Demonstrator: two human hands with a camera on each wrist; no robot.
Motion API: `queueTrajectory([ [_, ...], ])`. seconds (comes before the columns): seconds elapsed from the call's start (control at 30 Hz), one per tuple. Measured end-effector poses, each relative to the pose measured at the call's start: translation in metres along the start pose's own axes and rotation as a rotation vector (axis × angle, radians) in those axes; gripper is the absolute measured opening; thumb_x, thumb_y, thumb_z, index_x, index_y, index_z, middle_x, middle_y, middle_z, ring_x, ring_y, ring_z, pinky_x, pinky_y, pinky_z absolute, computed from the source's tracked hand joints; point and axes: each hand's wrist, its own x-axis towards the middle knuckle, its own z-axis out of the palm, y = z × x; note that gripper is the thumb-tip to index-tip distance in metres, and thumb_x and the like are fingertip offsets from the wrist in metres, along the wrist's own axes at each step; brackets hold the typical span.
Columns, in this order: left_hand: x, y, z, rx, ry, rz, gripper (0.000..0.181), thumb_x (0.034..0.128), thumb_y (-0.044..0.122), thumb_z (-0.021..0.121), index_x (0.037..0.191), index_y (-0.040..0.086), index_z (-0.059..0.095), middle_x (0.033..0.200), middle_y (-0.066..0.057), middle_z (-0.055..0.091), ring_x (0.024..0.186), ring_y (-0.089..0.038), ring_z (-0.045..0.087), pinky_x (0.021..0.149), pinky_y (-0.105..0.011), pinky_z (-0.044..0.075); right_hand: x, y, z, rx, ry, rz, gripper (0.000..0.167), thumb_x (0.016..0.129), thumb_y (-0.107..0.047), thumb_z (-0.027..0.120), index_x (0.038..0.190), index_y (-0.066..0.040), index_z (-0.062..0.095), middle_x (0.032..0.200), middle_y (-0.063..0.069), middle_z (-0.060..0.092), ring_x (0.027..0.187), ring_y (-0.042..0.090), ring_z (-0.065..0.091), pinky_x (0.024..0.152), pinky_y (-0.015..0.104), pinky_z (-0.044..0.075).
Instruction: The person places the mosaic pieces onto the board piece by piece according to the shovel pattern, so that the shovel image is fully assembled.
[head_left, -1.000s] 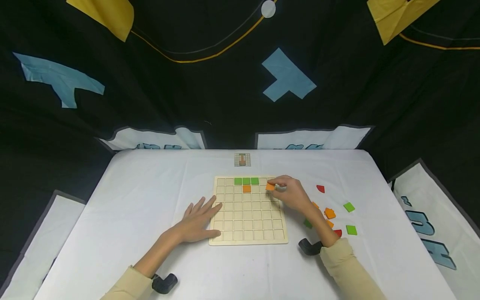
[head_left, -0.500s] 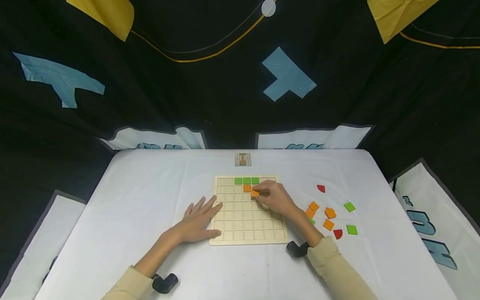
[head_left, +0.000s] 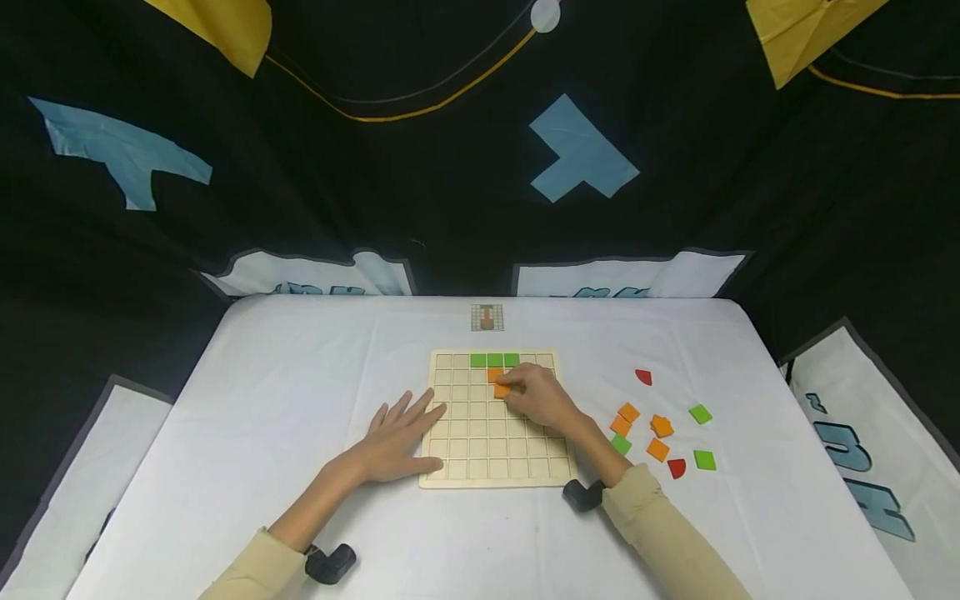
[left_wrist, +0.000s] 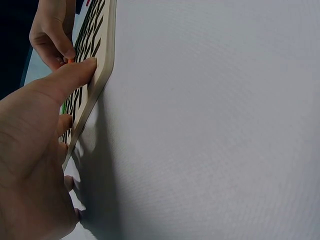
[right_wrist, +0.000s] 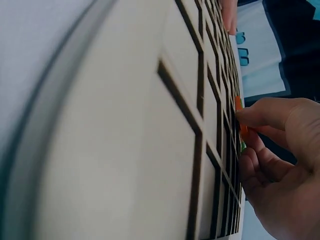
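Observation:
A pale wooden grid board (head_left: 480,450) lies flat on the white table. In its far row sit three green square tiles (head_left: 495,360), and below the middle one is an orange square tile (head_left: 495,375). My right hand (head_left: 540,396) pinches another orange square tile (head_left: 501,391) between thumb and fingers, at the cell just below that one. The same pinch shows in the right wrist view, with the held tile (right_wrist: 239,107) partly hidden. My left hand (head_left: 393,442) rests spread on the board's left edge, its thumb (left_wrist: 80,75) on the rim.
Right of the board lie loose pieces: several orange tiles (head_left: 657,450), several green tiles (head_left: 705,460) and red rounded pieces (head_left: 677,468). A small printed grid card (head_left: 487,317) lies beyond the board. Black wrist cameras (head_left: 330,564) sit on both wrists.
My right hand has moved left across the board with the orange tile, from near the right edge to the cell under the placed orange tile. The left hand has stayed in place.

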Motion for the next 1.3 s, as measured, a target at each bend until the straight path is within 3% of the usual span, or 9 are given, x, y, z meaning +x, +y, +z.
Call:
queueTrajectory([
  [0.4,0.0009,0.0005,-0.0013,-0.005,0.001,0.0,0.085,0.0908,0.053,0.066,0.156,0.01,0.034,0.164,-0.017,0.015,0.148,-0.046,0.004,0.112,-0.069,0.002,0.0032,-0.0002,0.0019,-0.026,-0.034,0.001,0.034,0.082,0.007,0.063,0.113,-0.001,0.075,0.112,0.009,0.07,0.099,0.019,0.06,0.08,0.032,0.051],
  [0.63,0.0005,0.0011,-0.0008,0.001,-0.002,-0.007,0.085,0.0906,0.053,0.066,0.156,0.01,0.034,0.164,-0.017,0.015,0.148,-0.046,0.004,0.112,-0.069,0.001,0.005,-0.0031,0.0047,-0.033,-0.037,0.008,0.036,0.079,0.007,0.065,0.112,-0.001,0.075,0.113,0.01,0.07,0.108,0.023,0.062,0.09,0.038,0.052],
  [1.07,-0.001,0.0022,-0.0017,-0.007,0.004,-0.001,0.084,0.0911,0.053,0.066,0.156,0.01,0.034,0.164,-0.018,0.015,0.148,-0.047,0.004,0.112,-0.07,0.001,0.0072,-0.0058,0.009,-0.054,-0.015,0.013,0.032,0.08,0.004,0.073,0.111,-0.003,0.076,0.106,0.007,0.07,0.103,0.023,0.063,0.088,0.037,0.052],
  [1.3,-0.0009,0.0008,0.0003,-0.019,0.025,0.014,0.085,0.0906,0.052,0.066,0.156,0.009,0.034,0.164,-0.019,0.015,0.148,-0.047,0.005,0.111,-0.07,0.002,0.0074,-0.0037,0.0087,-0.06,-0.016,0.026,0.029,0.083,0.0,0.075,0.111,-0.005,0.076,0.109,0.005,0.069,0.109,0.024,0.062,0.096,0.039,0.049],
])
